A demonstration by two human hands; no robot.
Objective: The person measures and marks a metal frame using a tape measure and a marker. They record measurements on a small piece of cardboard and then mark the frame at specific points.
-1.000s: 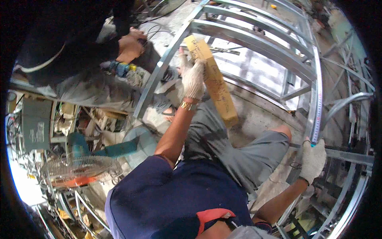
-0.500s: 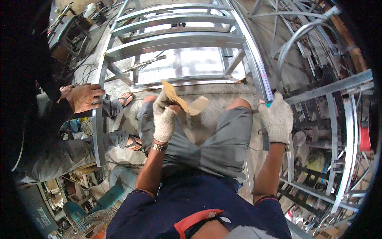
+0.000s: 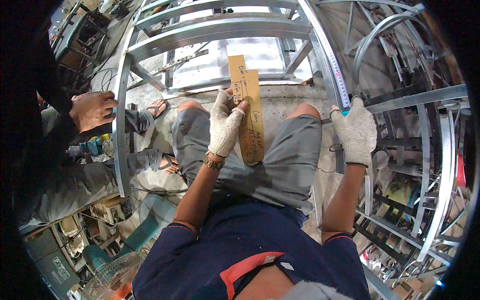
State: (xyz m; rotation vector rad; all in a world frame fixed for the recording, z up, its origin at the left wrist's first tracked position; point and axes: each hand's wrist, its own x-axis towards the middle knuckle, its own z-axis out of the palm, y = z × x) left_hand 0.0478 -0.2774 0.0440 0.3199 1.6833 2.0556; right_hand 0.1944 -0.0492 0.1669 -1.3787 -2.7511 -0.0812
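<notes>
Head view: gloved L hand [image 3: 226, 122] grips inscribed cardboard strip [image 3: 253, 125]; gloved R hand [image 3: 354, 131] grips tape measure [image 3: 340, 85], extd. along metal frame [image 3: 225, 33].

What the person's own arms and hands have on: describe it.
The left hand and right hand wear off-white knitted gloves that leave the thumb tips bare. A metallic band circles the left wrist. The short navy sleeves have thin red edging.
</notes>
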